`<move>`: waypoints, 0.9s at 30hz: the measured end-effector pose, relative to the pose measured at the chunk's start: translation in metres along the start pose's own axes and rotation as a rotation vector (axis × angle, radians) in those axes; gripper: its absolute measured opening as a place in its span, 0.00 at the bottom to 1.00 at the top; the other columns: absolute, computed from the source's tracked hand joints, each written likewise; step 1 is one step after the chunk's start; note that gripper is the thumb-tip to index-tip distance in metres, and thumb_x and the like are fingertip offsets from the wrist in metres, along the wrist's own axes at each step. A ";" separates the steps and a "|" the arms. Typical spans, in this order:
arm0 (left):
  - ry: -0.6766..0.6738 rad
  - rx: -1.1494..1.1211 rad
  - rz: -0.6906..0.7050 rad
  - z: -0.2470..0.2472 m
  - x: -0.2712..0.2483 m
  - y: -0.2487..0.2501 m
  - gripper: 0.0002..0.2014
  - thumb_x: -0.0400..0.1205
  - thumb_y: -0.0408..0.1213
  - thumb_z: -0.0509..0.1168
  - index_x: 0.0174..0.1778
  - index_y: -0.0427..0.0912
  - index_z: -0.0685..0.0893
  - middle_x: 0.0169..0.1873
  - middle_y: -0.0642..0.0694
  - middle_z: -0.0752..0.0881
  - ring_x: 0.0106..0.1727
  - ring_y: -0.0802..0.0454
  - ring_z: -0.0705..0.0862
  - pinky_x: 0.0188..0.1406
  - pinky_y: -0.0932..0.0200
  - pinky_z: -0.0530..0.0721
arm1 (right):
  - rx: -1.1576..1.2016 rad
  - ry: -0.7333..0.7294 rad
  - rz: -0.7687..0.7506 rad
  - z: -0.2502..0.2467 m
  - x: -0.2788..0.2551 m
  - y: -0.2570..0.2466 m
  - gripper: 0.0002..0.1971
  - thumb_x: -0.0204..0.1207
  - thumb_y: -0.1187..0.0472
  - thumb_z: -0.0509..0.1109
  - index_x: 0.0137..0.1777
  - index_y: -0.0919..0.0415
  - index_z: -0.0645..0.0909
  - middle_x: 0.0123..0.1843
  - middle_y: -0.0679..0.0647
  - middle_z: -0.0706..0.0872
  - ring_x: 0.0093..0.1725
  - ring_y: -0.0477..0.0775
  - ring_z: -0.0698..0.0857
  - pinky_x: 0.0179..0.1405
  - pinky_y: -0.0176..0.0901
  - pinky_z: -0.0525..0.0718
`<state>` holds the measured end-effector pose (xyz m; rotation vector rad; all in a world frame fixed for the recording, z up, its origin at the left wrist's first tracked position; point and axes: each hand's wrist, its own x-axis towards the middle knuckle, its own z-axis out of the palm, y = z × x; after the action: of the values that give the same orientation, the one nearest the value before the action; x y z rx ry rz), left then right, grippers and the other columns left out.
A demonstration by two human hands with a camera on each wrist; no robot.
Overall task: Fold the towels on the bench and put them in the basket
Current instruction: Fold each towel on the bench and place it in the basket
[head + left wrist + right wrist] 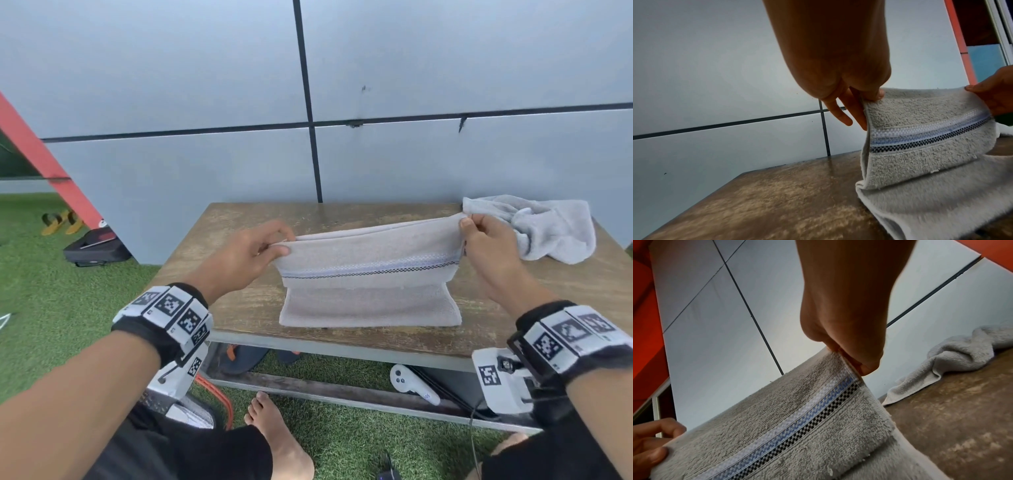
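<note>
Both top corners of towel [370,270] are pinched by left hand [246,257] and right hand [489,250]; edges should be aligned evenly before lowering onto bench [239,308].

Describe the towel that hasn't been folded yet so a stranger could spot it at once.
Start at the wooden bench standing against the grey panelled wall. Go to its far right corner, just beyond the right hand. The crumpled towel lies there in a loose heap, plain pale grey; the striped towel beside it has a blue and black checked band and is held up by both hands.
</note>
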<state>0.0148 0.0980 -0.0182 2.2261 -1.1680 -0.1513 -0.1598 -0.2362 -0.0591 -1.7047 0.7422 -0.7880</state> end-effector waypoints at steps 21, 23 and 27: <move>0.572 -0.341 0.018 -0.080 0.053 0.037 0.03 0.79 0.32 0.76 0.47 0.43 0.90 0.42 0.50 0.90 0.41 0.58 0.85 0.48 0.64 0.84 | 0.181 -0.170 -0.217 -0.014 0.053 -0.121 0.13 0.89 0.63 0.60 0.42 0.54 0.76 0.44 0.53 0.78 0.47 0.50 0.82 0.54 0.47 0.86; 0.440 -0.327 -0.071 -0.055 0.028 0.019 0.08 0.80 0.30 0.75 0.43 0.49 0.90 0.39 0.53 0.91 0.41 0.57 0.86 0.49 0.62 0.82 | -0.032 -0.262 -0.184 -0.020 0.030 -0.082 0.14 0.89 0.63 0.61 0.40 0.53 0.78 0.42 0.53 0.78 0.47 0.49 0.77 0.56 0.50 0.80; -0.044 -0.277 -0.309 -0.014 -0.016 -0.007 0.04 0.78 0.30 0.77 0.45 0.43 0.92 0.40 0.51 0.94 0.40 0.60 0.90 0.43 0.72 0.81 | -0.496 -0.680 -0.043 -0.038 -0.009 -0.018 0.11 0.88 0.58 0.62 0.44 0.54 0.80 0.41 0.52 0.79 0.44 0.53 0.75 0.48 0.52 0.73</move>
<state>0.0155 0.1201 -0.0138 2.1463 -0.7648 -0.4616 -0.1936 -0.2461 -0.0350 -2.2564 0.4354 -0.0048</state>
